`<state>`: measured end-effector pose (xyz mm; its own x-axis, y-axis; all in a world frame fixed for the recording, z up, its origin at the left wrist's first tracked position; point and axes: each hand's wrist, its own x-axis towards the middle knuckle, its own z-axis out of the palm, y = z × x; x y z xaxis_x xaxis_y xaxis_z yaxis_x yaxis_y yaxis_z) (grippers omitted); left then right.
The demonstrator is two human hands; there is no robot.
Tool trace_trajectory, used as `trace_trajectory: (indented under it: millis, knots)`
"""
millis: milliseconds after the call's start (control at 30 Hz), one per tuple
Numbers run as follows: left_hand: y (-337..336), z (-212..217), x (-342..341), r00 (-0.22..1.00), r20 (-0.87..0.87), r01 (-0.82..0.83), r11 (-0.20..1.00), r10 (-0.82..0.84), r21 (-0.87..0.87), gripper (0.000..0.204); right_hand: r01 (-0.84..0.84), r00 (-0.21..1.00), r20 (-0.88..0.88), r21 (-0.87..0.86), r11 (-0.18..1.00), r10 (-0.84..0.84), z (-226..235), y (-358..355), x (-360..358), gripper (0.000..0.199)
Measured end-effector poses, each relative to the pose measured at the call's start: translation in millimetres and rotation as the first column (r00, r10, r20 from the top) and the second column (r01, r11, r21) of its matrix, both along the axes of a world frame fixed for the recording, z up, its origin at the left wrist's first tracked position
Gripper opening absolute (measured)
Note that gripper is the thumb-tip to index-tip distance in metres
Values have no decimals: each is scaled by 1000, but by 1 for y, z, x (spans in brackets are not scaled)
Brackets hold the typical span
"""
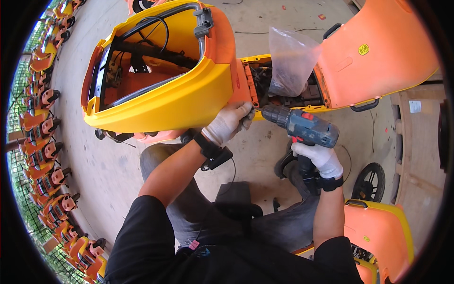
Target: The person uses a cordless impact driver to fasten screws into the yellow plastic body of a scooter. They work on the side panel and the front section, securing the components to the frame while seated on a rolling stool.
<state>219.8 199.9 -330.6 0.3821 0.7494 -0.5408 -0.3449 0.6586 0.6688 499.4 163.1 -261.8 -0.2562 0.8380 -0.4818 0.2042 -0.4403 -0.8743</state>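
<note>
While hands (229,124) sit apart, drill (302,124) in right (320,160)

Right fingers (301,148) curl tight, left fingers (243,110) bent.

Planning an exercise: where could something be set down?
Bare floor lies between the scooter row and yellow shell; a smaller patch shows between left hand and drill. The open compartment is crowded with parts and a plastic bag.

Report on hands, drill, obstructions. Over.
Right white-gloved hand gripping blue-grey cordless drill. Left white-gloved hand by yellow-orange plastic shell, grip unclear. Translucent plastic bag partly covering open compartment.
</note>
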Motion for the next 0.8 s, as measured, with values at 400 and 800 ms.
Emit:
trace_trajectory:
  millis: [400, 800]
  knots:
    - [1, -1, 1, 986, -153, 74, 996, -66, 47, 33, -52, 996, 78, 4, 999, 52, -4, -5, 7, 37]
    - [-30, -61, 28, 946, 160, -212, 913, 281, -348, 26, -177, 984, 43, 93, 980, 173, -10, -4, 4, 29]
